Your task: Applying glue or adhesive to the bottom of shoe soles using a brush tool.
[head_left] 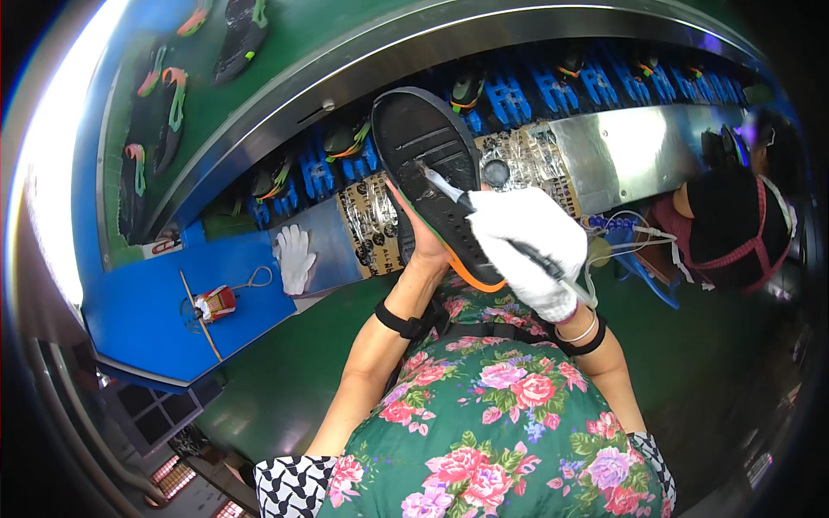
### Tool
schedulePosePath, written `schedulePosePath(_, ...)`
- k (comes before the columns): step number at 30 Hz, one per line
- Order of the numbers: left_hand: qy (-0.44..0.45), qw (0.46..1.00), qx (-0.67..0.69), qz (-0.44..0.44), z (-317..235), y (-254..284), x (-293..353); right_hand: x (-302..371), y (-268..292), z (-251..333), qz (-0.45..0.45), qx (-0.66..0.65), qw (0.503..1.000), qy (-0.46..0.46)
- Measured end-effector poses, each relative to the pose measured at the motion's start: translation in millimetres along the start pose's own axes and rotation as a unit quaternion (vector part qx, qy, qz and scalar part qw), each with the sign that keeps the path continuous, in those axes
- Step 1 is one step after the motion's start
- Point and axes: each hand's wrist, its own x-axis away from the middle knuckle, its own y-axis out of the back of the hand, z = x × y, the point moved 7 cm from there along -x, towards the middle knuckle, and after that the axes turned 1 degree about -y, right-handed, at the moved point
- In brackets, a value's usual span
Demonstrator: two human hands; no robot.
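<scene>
My bare left hand point(425, 240) grips a large black shoe sole point(423, 142) with an orange edge at its heel. The sole is tilted up, inner face toward me, and looks wet or shiny in places. In a white knitted glove, my right hand point(531, 246) is closed round a brush point(445, 185) with a pale neck and dark handle. The brush tip touches the middle of the sole. Behind the held sole, part of another dark sole point(404, 235) shows at the bench. Beside the held sole sits a small round black piece point(496, 173).
Blue racks point(508, 102) carrying dark shoes run behind the metal bench point(604, 160). A white glove point(295, 259) lies at the left, near a blue board point(147, 315) with a red can point(216, 304). Shoe parts lie on a green belt point(294, 43). Another person point(734, 224) is at the right.
</scene>
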Motion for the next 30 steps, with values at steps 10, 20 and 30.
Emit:
schedulePosePath(10, 0.049, 0.990, 0.019, 0.135, 1.0, -28.7, -2.6, 5.8, 0.2, 8.9, 0.051, 0.017, 0.997, 0.052)
schedulePosePath(20, 0.047, 0.987, 0.065, 0.138, -3.5, -27.6, -2.7, 14.3, 2.3, 10.2, 0.046, 0.025, 0.997, 0.061)
schedulePosePath(30, -0.007, 0.994, -0.043, 0.103, -18.3, -36.1, -7.9, 19.5, 9.0, 6.6, 0.044, 0.016, 0.998, 0.048)
